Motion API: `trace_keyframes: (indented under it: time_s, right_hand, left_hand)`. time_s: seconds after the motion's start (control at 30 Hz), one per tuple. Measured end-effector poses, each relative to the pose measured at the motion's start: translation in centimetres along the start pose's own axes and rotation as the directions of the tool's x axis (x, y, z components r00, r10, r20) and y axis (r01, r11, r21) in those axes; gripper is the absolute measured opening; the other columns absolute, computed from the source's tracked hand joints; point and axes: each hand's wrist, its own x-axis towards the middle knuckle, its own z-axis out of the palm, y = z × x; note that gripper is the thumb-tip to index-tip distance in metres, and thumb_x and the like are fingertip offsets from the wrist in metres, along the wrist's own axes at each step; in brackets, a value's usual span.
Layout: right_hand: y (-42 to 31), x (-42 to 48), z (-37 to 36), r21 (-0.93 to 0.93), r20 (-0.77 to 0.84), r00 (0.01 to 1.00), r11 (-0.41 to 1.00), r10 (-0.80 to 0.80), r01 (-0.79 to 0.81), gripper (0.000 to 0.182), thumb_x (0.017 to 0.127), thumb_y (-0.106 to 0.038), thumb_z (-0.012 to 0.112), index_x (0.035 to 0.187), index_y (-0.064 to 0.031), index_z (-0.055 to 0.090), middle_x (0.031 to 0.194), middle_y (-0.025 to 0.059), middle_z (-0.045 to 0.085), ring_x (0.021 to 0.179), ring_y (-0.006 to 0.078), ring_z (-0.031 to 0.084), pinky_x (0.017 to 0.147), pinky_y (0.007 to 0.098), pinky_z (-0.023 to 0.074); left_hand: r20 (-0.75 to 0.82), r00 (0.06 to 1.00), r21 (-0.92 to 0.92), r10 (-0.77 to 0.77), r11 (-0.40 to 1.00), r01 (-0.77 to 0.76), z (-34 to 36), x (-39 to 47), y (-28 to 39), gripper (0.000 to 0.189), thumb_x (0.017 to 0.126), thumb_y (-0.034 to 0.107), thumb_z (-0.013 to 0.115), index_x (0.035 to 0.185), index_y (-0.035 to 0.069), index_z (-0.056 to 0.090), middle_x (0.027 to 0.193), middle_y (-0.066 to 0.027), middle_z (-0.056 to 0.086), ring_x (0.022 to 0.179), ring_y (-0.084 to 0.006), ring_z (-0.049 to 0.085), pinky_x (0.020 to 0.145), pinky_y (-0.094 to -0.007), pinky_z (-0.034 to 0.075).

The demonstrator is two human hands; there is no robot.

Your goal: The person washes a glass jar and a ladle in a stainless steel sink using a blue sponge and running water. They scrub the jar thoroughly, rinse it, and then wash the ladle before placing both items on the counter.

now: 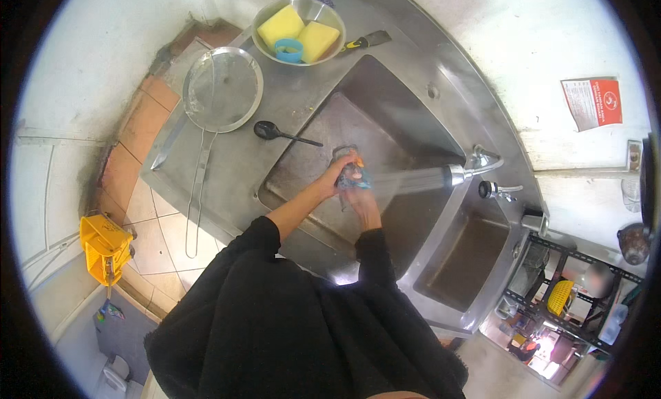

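Over the large basin of a stainless steel sink (356,244), my left hand (335,174) grips a clear container (345,152), perhaps a glass or jar. My right hand (361,195) is against the lower side of the same container, its fingers partly hidden. Something blue and orange shows between the hands; its kind is unclear. Water streams from the faucet (457,175) toward the hands. A black spoon (267,130) lies left of them, its handle reaching over the basin's edge.
A round mesh strainer (223,89) lies on the left counter, its long handle overhanging the edge. Behind are a metal bowl (256,42) with yellow sponges (281,26) and a blue ring (288,50), and a scraper (376,38). A smaller basin (462,259) adjoins at right.
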Motion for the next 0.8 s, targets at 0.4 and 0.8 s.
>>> trace_keyframes:
  time_s: [0.4,0.8]
  right_hand:
    - [2.5,2.0,-1.1,-0.826,0.16,0.879,0.427,-0.449,0.368,0.036,0.077,-0.013,0.05,0.11,-0.0019,0.043,0.108,0.0126,0.048,0.098,0.0219,0.048,0.083,0.0306,0.0397]
    - [-1.8,0.8,0.4,-0.207,0.194,0.97,0.961,-0.144,0.184,0.036,0.077,-0.011,0.047,0.112,-0.0023,0.042,0.11,0.0136,0.047,0.103,0.025,0.045,0.086,0.0344,0.0369]
  left_hand:
    - [0.014,0.993,-0.002,0.113,0.994,-0.113,-0.1,-0.3,-0.1,0.036,0.071,0.025,0.06,0.1,0.01,0.045,0.089,-0.0044,0.052,0.079,-0.0152,0.053,0.069,-0.0308,0.045]
    - [-0.038,0.976,0.089,0.216,0.973,-0.212,0.9,-0.8,0.7,0.038,0.071,0.032,0.056,0.099,0.007,0.048,0.091,-0.0057,0.054,0.083,-0.0175,0.053,0.075,-0.0319,0.044]
